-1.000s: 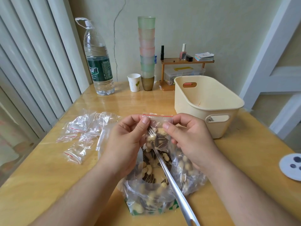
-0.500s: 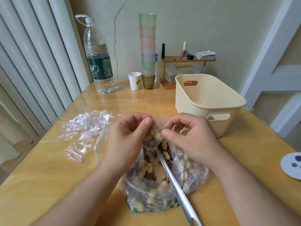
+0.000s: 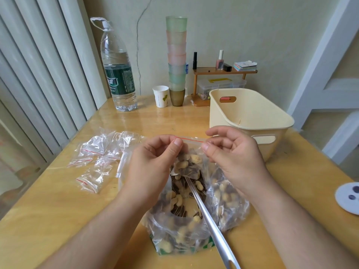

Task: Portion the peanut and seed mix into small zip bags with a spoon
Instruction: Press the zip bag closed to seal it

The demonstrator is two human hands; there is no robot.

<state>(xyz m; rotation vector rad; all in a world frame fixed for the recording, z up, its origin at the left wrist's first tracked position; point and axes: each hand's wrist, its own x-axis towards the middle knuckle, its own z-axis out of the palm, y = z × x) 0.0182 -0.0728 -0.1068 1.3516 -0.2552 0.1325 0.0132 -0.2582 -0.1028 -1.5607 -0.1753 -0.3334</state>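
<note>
Head view: at frame centre the left hand (image 3: 153,162) and right hand (image 3: 231,152) each pinch a top corner of a small zip bag (image 3: 189,162), part-filled, held above the big mix bag (image 3: 194,210) where the spoon (image 3: 206,212) rests. Sealing looks in hand; next, press the red strip shut along its length.

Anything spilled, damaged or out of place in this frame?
No spill shows. Two oddities: the spoon lies unheld in the open big bag, handle jutting over its edge, and a crack runs down the wall behind the bottle.
</note>
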